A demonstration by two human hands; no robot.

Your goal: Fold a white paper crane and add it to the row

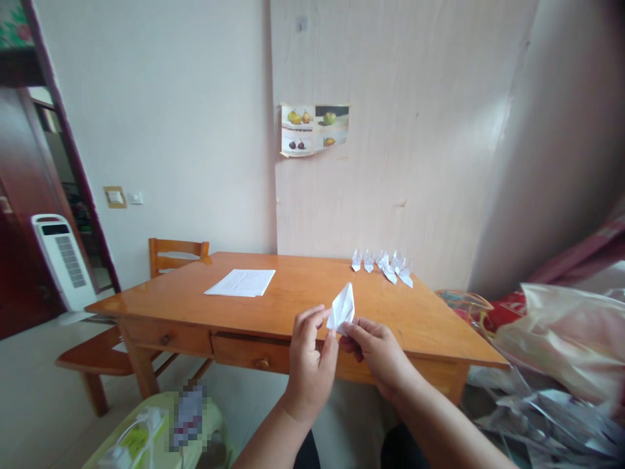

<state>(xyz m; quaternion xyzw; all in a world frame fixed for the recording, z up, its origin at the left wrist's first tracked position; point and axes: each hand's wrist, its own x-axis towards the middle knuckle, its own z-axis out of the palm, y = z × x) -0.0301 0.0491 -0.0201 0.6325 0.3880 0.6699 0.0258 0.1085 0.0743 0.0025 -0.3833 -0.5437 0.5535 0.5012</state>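
A folded piece of white paper (pixel 342 309), kite-shaped with a pointed top and a crease down its middle, is held up in front of the table's near edge. My right hand (pixel 375 348) pinches its lower right corner between thumb and fingers. At the paper's left side is my left hand (pixel 312 358), its fingers curved to the left edge and its thumb at the bottom corner. Several finished-looking folded paper pieces (pixel 383 264) stand and lie toward the back right of the wooden table (pixel 303 280). Left of centre lies a stack of written paper sheets (pixel 241 283).
A wooden chair (pixel 178 251) stands behind the table's left end, and a bench (pixel 97 355) is at the left. A pale green stool (pixel 122 433) holds a power strip and cables. Plastic bags (pixel 561 339) crowd the right side. A fruit picture (pixel 315 130) hangs on the wall.
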